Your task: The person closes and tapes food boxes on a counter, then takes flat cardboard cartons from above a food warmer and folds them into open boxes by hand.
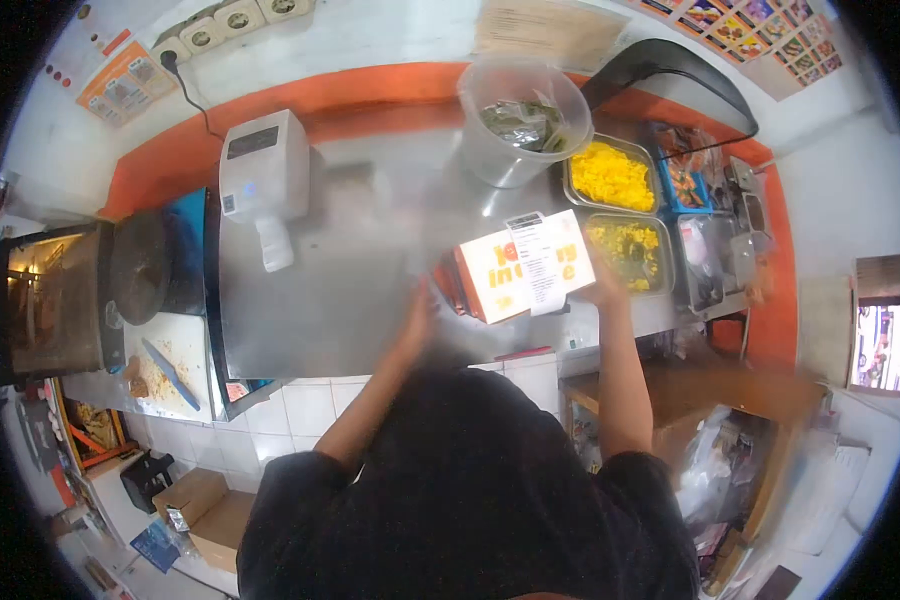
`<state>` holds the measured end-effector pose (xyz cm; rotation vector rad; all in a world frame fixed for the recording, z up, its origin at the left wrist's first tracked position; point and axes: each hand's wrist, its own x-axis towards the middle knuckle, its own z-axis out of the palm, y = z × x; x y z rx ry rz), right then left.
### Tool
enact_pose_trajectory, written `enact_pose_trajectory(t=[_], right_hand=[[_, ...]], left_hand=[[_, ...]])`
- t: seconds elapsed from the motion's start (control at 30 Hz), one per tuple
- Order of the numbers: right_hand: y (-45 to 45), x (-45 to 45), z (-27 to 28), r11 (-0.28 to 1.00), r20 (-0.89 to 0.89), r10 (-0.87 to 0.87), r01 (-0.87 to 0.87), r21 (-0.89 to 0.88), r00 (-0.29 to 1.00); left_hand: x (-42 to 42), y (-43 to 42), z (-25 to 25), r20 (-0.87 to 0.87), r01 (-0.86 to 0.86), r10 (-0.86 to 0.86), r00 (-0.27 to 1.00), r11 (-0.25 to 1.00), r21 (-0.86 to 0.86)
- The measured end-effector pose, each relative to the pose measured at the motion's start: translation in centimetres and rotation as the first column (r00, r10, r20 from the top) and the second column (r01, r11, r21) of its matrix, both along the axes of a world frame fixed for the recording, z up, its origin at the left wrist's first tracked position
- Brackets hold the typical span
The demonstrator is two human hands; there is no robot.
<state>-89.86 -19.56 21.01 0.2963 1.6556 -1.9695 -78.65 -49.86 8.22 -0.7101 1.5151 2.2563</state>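
Note:
A white takeaway box (500, 262) with orange and yellow lettering and dark red sides is in front of me, above the metal counter. A printed paper label (540, 262) runs across its top and over its edge. My right hand (607, 287) grips the box's right end, with most of the fingers hidden. At the box's left side is my left hand (422, 315), smeared by motion; whether it touches the box I cannot tell.
A label printer (263, 165) with paper hanging out stands back left. Behind the box are a clear plastic tub (515, 170) and trays of yellow food (612, 176), (625, 250). A knife (170, 373) lies on a white cutting board (192, 345) at far left.

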Motion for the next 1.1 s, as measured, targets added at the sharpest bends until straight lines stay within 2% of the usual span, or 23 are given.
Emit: enact_pose_trajectory(t=[0.03, 0.07, 0.13, 0.17, 0.2, 0.27, 0.3, 0.37, 0.47, 0.53, 0.57, 0.63, 0.7, 0.77, 0.83, 0.93, 0.97, 1.0, 1.03, 1.07, 1.1], right_hand=[[-0.1, -0.4, -1.9, 0.998, 0.029, -0.042, 0.044, -0.055, 0.999], [-0.1, -0.6, -3.1, 0.993, 0.042, -0.071, 0.074, -0.087, 0.997], [-0.6, -0.8, -4.5, 0.987, 0.06, -0.1, 0.107, -0.118, 0.993], [-0.7, -1.0, -5.0, 0.985, 0.066, -0.109, 0.117, -0.123, 0.992], [-1.0, -1.1, -5.4, 0.984, 0.07, -0.117, 0.125, -0.125, 0.991], [-1.6, -1.5, -6.2, 0.983, 0.07, -0.126, 0.134, -0.123, 0.99], [-2.0, -1.8, -6.4, 0.984, 0.074, -0.127, 0.136, -0.119, 0.989], [-3.2, -2.2, -7.2, 0.983, 0.083, -0.131, 0.141, -0.122, 0.988], [-5.9, -3.1, -8.0, 0.984, 0.095, -0.114, 0.126, -0.129, 0.989], [-8.7, -4.1, -8.6, 0.986, 0.101, -0.081, 0.095, -0.136, 0.992], [-10.3, -4.6, -8.9, 0.987, 0.101, -0.064, 0.078, -0.143, 0.993], [-13.6, -6.3, -9.5, 0.987, 0.106, -0.025, 0.041, -0.156, 0.994], [-16.9, -8.5, -9.7, 0.985, 0.092, 0.025, -0.009, -0.175, 0.995], [-19.6, -10.7, -9.6, 0.977, 0.068, 0.089, -0.074, -0.202, 0.994], [-21.1, -12.5, -9.2, 0.953, 0.015, 0.186, -0.177, -0.247, 0.982], [-22.7, -13.3, -9.9, 0.937, 0.048, 0.153, -0.129, -0.326, 0.987], [-22.9, -12.8, -9.5, 0.992, 0.044, 0.1, -0.097, -0.078, 0.994], [-22.9, -12.5, -8.9, 0.984, 0.014, 0.051, -0.053, 0.172, 0.999], [-22.1, -11.4, -9.0, 0.983, 0.059, -0.178, 0.175, 0.047, 0.982], [-20.5, -9.1, -8.7, 0.989, -0.112, -0.056, 0.07, 0.13, 0.992], [-18.3, -6.2, -8.7, 0.974, -0.267, 0.079, -0.018, 0.226, 0.961]], left_hand=[[0.4, -0.2, -2.6, 0.087, 0.074, -0.089, 0.992, 0.983, 0.168], [0.4, 0.0, -4.0, 0.095, 0.065, -0.082, 0.992, 0.984, 0.168], [0.3, 1.4, -5.9, 0.05, 0.177, -0.192, 0.98, 0.96, 0.214], [-0.3, 1.7, -6.9, 0.052, 0.162, -0.178, 0.983, 0.962, 0.221], [-1.1, 2.0, -8.1, -0.051, 0.217, -0.211, 0.976, 0.939, 0.267], [-2.0, 2.4, -7.4, -0.159, 0.256, -0.215, 0.964, 0.915, 0.312], [-2.0, 2.5, -5.1, -0.12, 0.181, -0.158, 0.98, 0.961, 0.209], [-2.5, 1.8, -4.4, -0.077, 0.1, -0.093, 0.993, 0.99, 0.1], [-4.3, -1.5, -5.0, 0.008, -0.043, 0.043, 0.999, 0.969, 0.244], [-7.0, -7.0, -3.6, -0.113, 0.19, -0.17, 0.979, 0.963, 0.191], [-8.2, -9.1, -5.2, -0.211, 0.194, -0.152, 0.966, 0.962, 0.193], [-10.9, -13.3, -5.1, -0.203, 0.201, -0.155, 0.967, 0.953, 0.228], [-14.3, -16.6, 1.4, -0.134, 0.19, -0.163, 0.978, 0.956, 0.224], [-17.1, -18.9, 2.9, -0.152, 0.168, -0.141, 0.978, 0.97, 0.177], [-19.0, -21.1, 2.6, -0.296, 0.259, -0.206, 0.933, 0.954, 0.152], [-19.4, -21.6, 6.1, -0.204, 0.219, -0.19, 0.961, 0.967, 0.133], [-19.2, -21.5, 6.5, -0.185, 0.193, -0.166, 0.969, 0.971, 0.139], [-19.0, -21.6, 5.2, -0.194, 0.185, -0.158, 0.968, 0.974, 0.128], [-18.3, -21.8, 3.3, -0.067, -0.025, 0.028, 0.997, 0.999, 0.034], [-17.4, -21.9, 1.5, 0.045, -0.225, 0.229, 0.972, 0.971, -0.08], [-15.6, -22.1, 0.4, -0.022, -0.233, 0.232, 0.973, 0.965, -0.119]])
